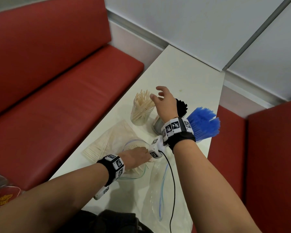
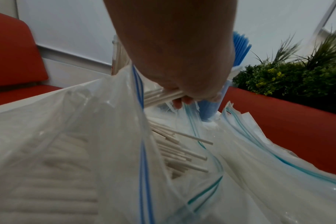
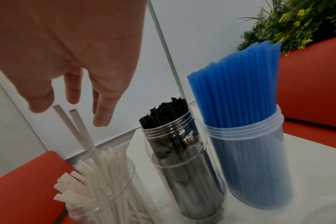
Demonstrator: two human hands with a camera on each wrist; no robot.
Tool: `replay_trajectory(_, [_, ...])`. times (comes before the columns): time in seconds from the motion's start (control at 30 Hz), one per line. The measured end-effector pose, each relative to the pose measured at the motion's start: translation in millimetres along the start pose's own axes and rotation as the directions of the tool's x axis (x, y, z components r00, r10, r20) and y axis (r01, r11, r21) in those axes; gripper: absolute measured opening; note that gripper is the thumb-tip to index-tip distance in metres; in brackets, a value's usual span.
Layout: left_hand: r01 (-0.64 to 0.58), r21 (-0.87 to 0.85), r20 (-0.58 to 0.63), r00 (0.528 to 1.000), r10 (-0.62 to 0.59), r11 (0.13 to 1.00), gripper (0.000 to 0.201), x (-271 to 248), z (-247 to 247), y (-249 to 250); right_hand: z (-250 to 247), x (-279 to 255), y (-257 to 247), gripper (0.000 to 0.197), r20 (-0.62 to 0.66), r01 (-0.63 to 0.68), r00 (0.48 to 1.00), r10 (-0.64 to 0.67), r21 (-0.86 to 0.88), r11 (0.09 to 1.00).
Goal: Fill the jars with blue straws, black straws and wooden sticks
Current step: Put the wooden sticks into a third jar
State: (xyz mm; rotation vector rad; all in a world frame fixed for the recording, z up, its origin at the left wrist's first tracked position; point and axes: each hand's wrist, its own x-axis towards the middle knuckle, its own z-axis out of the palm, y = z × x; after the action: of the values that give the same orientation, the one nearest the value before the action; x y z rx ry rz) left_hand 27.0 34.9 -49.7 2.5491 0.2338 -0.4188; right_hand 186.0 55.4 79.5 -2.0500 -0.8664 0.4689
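Observation:
Three clear jars stand on the white table (image 1: 183, 73). One holds wooden sticks (image 1: 142, 108) (image 3: 105, 189), one black straws (image 1: 181, 105) (image 3: 182, 151), one blue straws (image 1: 203, 124) (image 3: 244, 144). My right hand (image 1: 158, 95) (image 3: 71, 112) hovers open just above the stick jar, fingers spread and holding nothing; two sticks (image 3: 81, 133) poke up toward it. My left hand (image 1: 138, 157) (image 2: 182, 97) is inside the mouth of a zip bag (image 1: 107, 142) (image 2: 67, 136) and grips a small bunch of wooden sticks (image 2: 163, 95). More sticks (image 2: 175, 153) lie in the bag.
A second, flat zip bag (image 1: 160, 190) lies at the near table edge under a black cable (image 1: 172, 182). A red bench (image 1: 57, 98) runs along the left, another red seat (image 1: 267, 165) is on the right, with green plants (image 2: 297, 75) behind it.

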Motion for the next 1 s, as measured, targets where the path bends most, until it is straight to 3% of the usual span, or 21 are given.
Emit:
replay_trajectory(0.07, [-0.035,-0.013,-0.112,0.993,0.033,0.999,0.031,-4.4,-9.3,2.4,-7.4,-6.6,1.7,0.038,-0.043,0.031,0.999,-0.029,0.060,0.998])
replay_trajectory(0.2, [-0.066,-0.342,-0.242,0.970,-0.020,0.937,0.012,-9.5,-16.4,12.2,-22.2,-18.7,4.9,0.028,-0.083,0.047,0.996,-0.032,0.181,0.982])
replay_trajectory(0.33, [-0.164,-0.453,-0.475,0.876,-0.081,0.876,0.013,-7.4,-21.2,14.4,-32.1,-27.4,12.9,0.029,-0.149,0.075,0.987,-0.055,0.127,0.989])
replay_trajectory(0.47, [-0.291,-0.614,-0.628,0.744,-0.230,0.733,0.020,-7.6,-39.7,29.2,-35.7,-38.7,28.7,0.028,-0.132,0.098,0.987,-0.087,0.076,0.992])
replay_trajectory(0.57, [-0.323,-0.693,-0.653,0.659,-0.373,0.644,0.034,-6.6,-61.2,36.3,-30.3,-52.1,51.3,0.025,-0.058,-0.014,0.998,0.025,0.180,0.984])
replay_trajectory(0.63, [-0.333,-0.747,-0.627,0.639,-0.446,0.575,0.047,-5.1,-77.6,41.5,-21.3,-66.8,66.8,0.025,0.052,-0.137,0.990,0.128,0.257,0.957])
replay_trajectory(0.7, [-0.384,-0.769,-0.623,0.632,-0.462,0.512,0.047,-5.6,-94.6,49.8,-11.2,-84.7,77.4,0.027,0.159,-0.224,0.971,0.180,0.331,0.917])
replay_trajectory(0.77, [-0.444,-0.777,-0.625,0.632,-0.459,0.446,0.039,-6.3,-110.3,58.1,-1.7,-98.5,80.9,0.034,0.236,-0.343,0.934,0.269,0.379,0.859])
replay_trajectory(0.87, [-0.546,-0.763,-0.647,0.649,-0.402,0.347,0.030,-6.8,-126.2,70.6,6.4,-109.4,74.7,0.058,0.413,-0.597,0.799,0.437,0.450,0.664])
replay_trajectory(0.93, [-0.573,-0.758,-0.653,0.662,-0.368,0.312,0.033,-6.6,-129.6,77.0,5.5,-111.7,66.4,0.070,0.568,-0.696,0.714,0.410,0.506,0.510])
replay_trajectory(1.0, [-0.572,-0.747,-0.665,0.662,-0.347,0.339,0.033,-6.2,-127.7,79.9,0.6,-109.7,61.6,0.070,0.655,-0.726,0.686,0.317,0.591,0.352])
